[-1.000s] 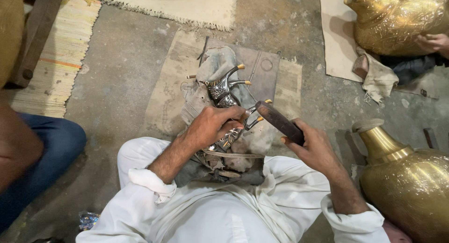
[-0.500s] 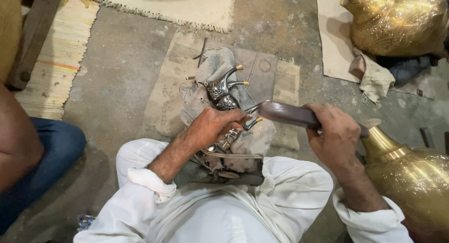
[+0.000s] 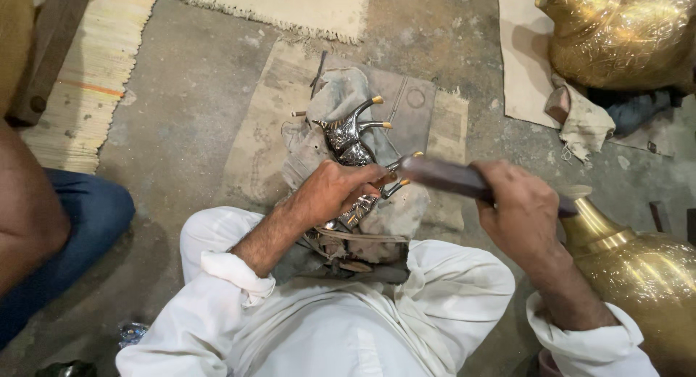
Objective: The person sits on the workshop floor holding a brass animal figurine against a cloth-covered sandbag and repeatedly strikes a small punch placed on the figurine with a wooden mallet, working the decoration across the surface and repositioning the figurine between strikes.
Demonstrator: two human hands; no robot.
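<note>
My left hand (image 3: 330,192) presses down on a shiny silver animal-shaped figure (image 3: 346,139) with gold-tipped legs, which lies on a grey cloth bundle (image 3: 341,94) in front of my crossed legs. Its fingers pinch a thin tool against the metal, mostly hidden by the hand. My right hand (image 3: 522,206) is shut on a dark wooden-handled mallet (image 3: 449,177), held level just right of the figure, its head close to my left fingertips.
Large engraved brass vases stand at the right (image 3: 638,275) and far right (image 3: 623,29). Another person's arm and jeans-clad leg (image 3: 51,239) are at the left. Woven mats (image 3: 80,80) and cardboard sheets (image 3: 261,138) cover the concrete floor.
My right hand has swung the mallet from a raised tilt down and right to a level hold beside the figure. My left hand stays on the figure.
</note>
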